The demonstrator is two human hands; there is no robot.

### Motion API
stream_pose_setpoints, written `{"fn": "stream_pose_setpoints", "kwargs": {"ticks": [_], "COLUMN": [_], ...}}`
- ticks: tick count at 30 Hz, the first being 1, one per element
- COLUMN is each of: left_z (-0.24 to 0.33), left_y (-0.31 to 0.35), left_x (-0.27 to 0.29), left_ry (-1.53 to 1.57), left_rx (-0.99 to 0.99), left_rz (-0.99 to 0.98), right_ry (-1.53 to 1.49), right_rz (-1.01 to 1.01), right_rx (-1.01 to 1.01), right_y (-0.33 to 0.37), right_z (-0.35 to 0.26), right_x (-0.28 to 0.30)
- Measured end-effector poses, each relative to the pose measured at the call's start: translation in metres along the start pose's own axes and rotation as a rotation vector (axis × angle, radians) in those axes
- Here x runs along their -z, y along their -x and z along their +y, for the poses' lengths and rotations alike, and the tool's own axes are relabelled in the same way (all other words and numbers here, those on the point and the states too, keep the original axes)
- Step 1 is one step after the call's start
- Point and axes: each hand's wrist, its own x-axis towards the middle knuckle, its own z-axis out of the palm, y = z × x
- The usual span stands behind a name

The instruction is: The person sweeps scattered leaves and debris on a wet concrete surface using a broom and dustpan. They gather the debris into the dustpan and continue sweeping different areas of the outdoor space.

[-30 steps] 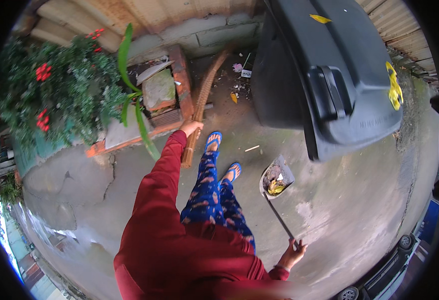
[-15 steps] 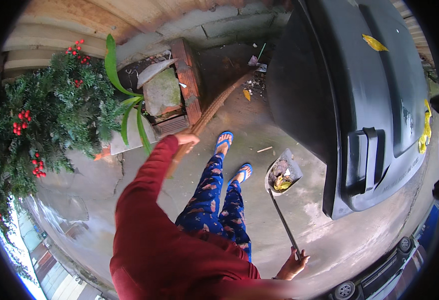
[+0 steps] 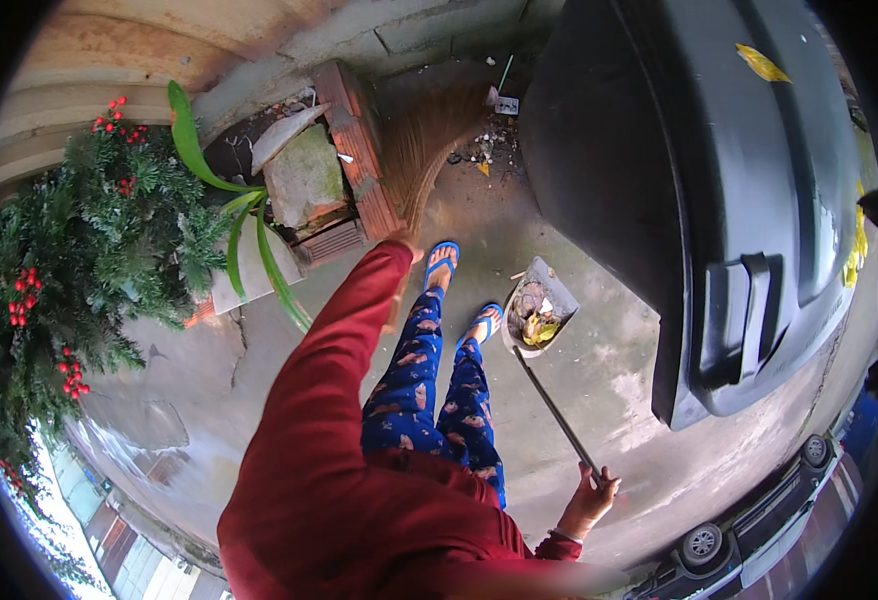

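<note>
My left hand [image 3: 404,243] is closed round the handle of a straw broom [image 3: 421,165]. The broom's brown bristles fan out over the ground by the brick planter, blurred at the tips. Lower right, my right hand [image 3: 589,500] grips the long dark handle of a dustpan [image 3: 562,288]. The pan rests on the concrete, right of my feet, with brown and yellow leaves [image 3: 539,326] and bits of litter in it. Beyond the broom, scattered debris [image 3: 484,152] lies near the wall, with a small yellow leaf and a thin green stick.
A large dark wheeled bin [image 3: 619,190] stands at the right, yellow leaves on its lid. At the left are a green bush with red berries [image 3: 109,230], a long-leaved plant [image 3: 259,200] and stacked bricks [image 3: 364,160]. A parked vehicle [image 3: 749,530] shows lower right.
My left hand has moved up and right in the view, and the broom's bristles have swung left toward the bricks. The dustpan sits slightly closer to my feet, still held by my right hand.
</note>
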Motion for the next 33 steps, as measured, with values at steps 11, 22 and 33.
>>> {"fn": "stream_pose_setpoints", "kwargs": {"ticks": [11,22,33], "left_z": [-0.043,0.068,-0.059], "left_y": [0.091,0.01,0.079], "left_x": [0.162,0.11,0.161], "left_ry": [-0.057,-0.162,0.058], "left_rx": [-0.054,-0.353,-0.117], "left_rz": [0.043,-0.135,-0.022], "right_ry": [-0.034,-0.122,-0.116], "right_rz": [-0.005,0.001,0.108], "right_rx": [0.016,0.06,-0.027], "right_y": [-0.018,-0.007,0.0], "right_z": [0.007,-0.003,0.003], "right_x": [-0.032,-0.034,-0.029]}}
